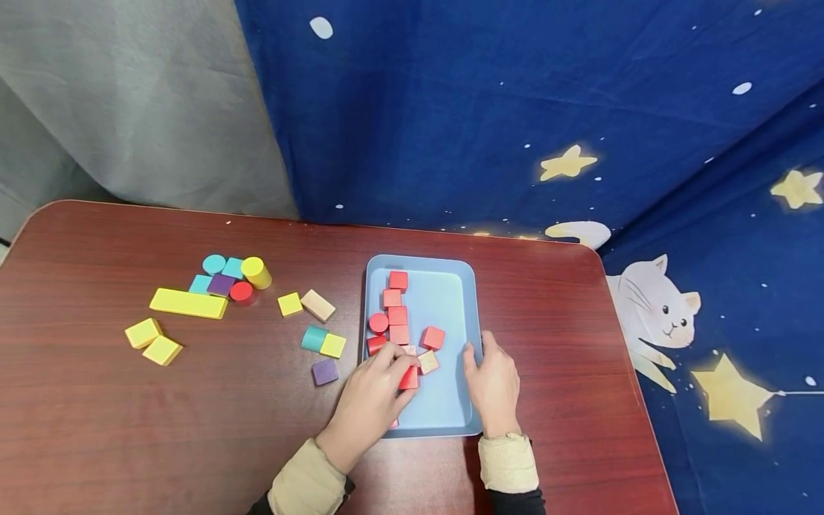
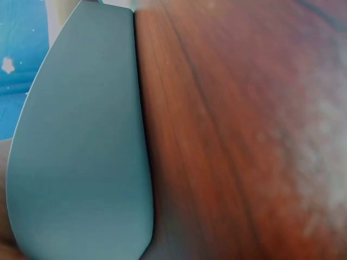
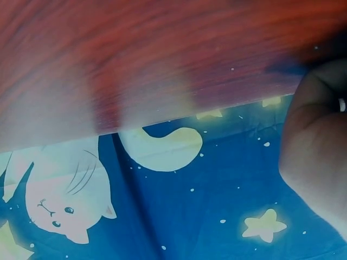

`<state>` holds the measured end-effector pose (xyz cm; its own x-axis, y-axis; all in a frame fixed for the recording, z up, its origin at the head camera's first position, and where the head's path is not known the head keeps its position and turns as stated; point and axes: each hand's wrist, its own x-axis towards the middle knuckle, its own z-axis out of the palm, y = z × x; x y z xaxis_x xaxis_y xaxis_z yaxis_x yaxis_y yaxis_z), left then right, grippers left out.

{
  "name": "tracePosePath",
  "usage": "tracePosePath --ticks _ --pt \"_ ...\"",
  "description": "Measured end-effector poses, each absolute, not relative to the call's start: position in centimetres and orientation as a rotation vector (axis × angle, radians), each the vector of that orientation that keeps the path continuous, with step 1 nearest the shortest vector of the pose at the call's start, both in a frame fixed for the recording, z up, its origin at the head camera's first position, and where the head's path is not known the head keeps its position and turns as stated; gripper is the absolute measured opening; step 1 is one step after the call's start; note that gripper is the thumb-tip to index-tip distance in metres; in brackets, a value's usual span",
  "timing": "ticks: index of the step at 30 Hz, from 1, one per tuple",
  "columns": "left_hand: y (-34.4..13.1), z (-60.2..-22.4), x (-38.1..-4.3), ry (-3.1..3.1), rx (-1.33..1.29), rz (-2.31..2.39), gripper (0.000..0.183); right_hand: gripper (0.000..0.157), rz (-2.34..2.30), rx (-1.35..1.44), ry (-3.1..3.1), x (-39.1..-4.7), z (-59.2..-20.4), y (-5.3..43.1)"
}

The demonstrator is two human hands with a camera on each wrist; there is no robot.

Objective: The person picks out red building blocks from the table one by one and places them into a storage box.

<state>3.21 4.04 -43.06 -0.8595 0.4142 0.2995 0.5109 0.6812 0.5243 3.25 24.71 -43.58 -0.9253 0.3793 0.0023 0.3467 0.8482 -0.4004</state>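
Note:
My left hand (image 1: 370,400) reaches over the near left part of a blue tray (image 1: 450,293), its thumb and fingers pinching a red block (image 1: 409,379). Along the tray's left side runs a column of red blocks, among them a red cube (image 1: 398,280) and a round red block (image 1: 378,323). Another red cube (image 1: 433,337) and a pale wooden block (image 1: 428,362) lie nearer the middle. At the right rim, my right hand (image 1: 494,383) grips the tray. The left wrist view shows the tray's outer wall (image 2: 81,135) up close; the right hand (image 3: 320,130) edges into the right wrist view.
Left of the tray lie a purple block (image 1: 325,372), a teal cylinder (image 1: 315,338), a yellow block (image 1: 332,345) and a plain wooden block (image 1: 318,305). Farther left are a long yellow block (image 1: 189,303) and a mixed cluster with a yellow cylinder (image 1: 256,272). Curtains hang behind the table (image 1: 257,443).

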Motion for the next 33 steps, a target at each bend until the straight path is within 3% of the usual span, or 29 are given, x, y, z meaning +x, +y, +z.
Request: tracePosePath --ticks 21,33 --pt "5.1 -43.3 3.3 -2.783 -0.604 -0.885 0.044 0.027 0.594 -0.553 -2.945 3.2 -43.6 24.7" --pt "4.9 -43.1 3.4 -2.79 -0.61 -0.895 0.038 0.027 0.611 -0.556 -2.936 3.3 -43.6 24.7"
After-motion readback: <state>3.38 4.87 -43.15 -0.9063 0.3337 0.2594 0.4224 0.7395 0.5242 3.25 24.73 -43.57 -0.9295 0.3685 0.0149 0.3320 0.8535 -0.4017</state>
